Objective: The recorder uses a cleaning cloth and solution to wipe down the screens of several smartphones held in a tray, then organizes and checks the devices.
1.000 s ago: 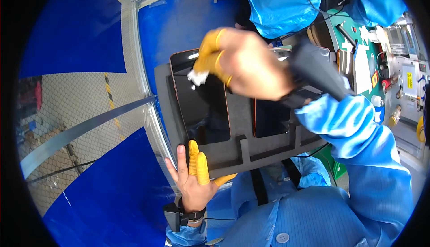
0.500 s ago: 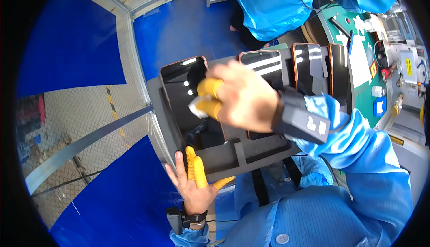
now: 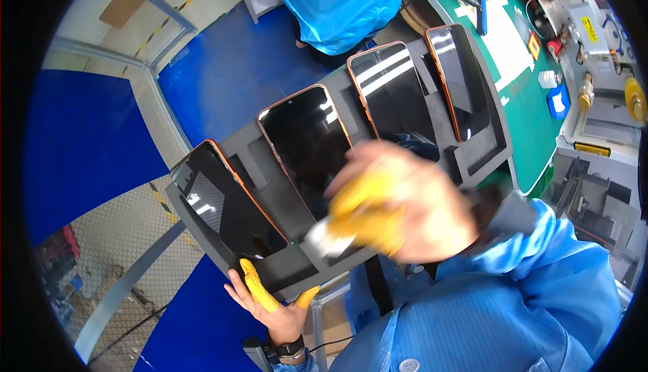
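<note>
Pinches white wipe [image 3: 329,240] between yellow-capped fingers of right hand [image 3: 408,203] by near edge of grey tray [image 3: 308,279]; spreads fingers of left hand [image 3: 275,310] at near-left corner. Judge wipe light and soft, best held bunched. Note wipe now off leftmost phone [image 3: 236,206], unlike half a second earlier.

Yellow machine label [image 3: 589,29], print illegible
</note>
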